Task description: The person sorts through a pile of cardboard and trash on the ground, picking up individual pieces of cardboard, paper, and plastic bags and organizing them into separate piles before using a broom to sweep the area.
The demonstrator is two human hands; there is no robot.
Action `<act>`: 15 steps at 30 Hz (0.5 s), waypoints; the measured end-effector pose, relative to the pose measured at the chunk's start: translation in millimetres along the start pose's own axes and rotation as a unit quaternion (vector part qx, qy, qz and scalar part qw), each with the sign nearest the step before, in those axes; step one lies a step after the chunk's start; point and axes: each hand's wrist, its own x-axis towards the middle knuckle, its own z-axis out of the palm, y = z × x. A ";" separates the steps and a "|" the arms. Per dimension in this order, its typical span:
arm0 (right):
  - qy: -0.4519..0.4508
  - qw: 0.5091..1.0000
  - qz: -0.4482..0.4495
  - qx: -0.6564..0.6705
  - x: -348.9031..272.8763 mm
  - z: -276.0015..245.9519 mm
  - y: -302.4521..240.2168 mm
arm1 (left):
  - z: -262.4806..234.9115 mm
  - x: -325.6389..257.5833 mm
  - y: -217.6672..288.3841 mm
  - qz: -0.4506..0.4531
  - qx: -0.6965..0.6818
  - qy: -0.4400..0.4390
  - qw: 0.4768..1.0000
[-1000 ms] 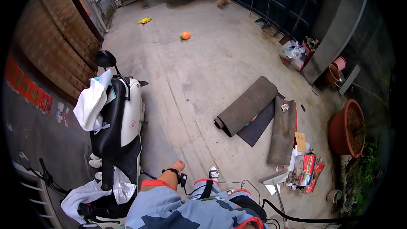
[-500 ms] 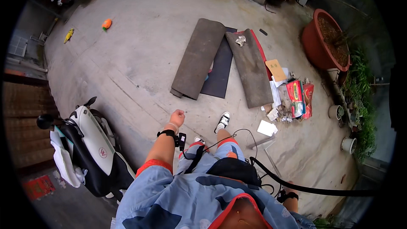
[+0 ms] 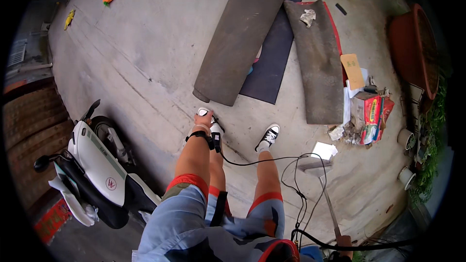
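Observation:
My left hand (image 3: 204, 118) hangs in front of my left shoe, fingers loosely curled with nothing visible in them. At the lower right edge my right hand (image 3: 343, 243) shows only in part, closed at the top of a long thin handle. That handle runs down to a grey dustpan (image 3: 315, 166) on the concrete floor. White sheets of paper (image 3: 324, 150) lie at the dustpan's far edge. Ahead of my feet a brown-grey mat (image 3: 238, 39) lies folded over a dark mat (image 3: 272, 68). Another folded mat (image 3: 318, 68) with a red edge carries a crumpled whitish scrap (image 3: 307, 17).
Right of the mats sits a litter pile with a cardboard piece (image 3: 353, 71) and red packaging (image 3: 373, 116). A large planter (image 3: 412, 53) and small pots (image 3: 406, 138) line the right side. A white scooter (image 3: 102, 165) stands left. Dark cables (image 3: 296, 157) hang before me.
My view has shifted forward, bringing the mats nearer. My left hand now overlaps my left shoe, which has stepped forward. The dustpan and its handle show more fully.

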 end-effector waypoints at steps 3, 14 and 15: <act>0.013 1.000 -0.003 -0.008 -0.4 7.0 -44.4 | 31.2 36.0 30.9 -0.030 -0.024 0.013 0.999; 0.036 0.998 -0.038 -0.024 -51.9 49.1 -152.9 | 36.7 174.5 36.2 -0.208 -0.313 -0.268 0.887; 0.049 0.998 -0.038 -0.023 -65.3 49.7 -152.5 | 30.6 134.5 61.0 -0.203 -0.328 -0.277 0.880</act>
